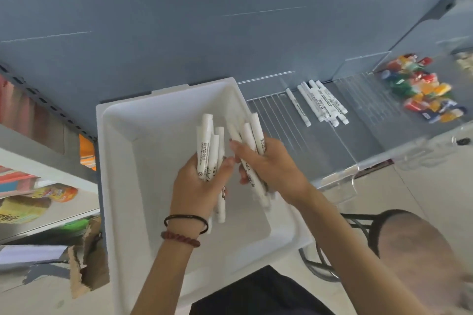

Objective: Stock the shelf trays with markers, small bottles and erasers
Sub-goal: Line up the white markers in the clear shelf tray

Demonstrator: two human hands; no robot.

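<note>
- Markers (208, 146) are held in two bundles above the bin (120, 135), seemingly gathered for one transfer.
- One bundle is clasped by the left grip (197, 186), which is curled round it.
- The other is clasped likewise by the right grip (273, 166).
- A few more are laid in the tray (268, 112) just to the right; bottles (419, 89) are kept farther right, sorted apart.

Single head camera looks down, close over the white bin (122, 151) (shelf (376, 135) beyond)
</note>
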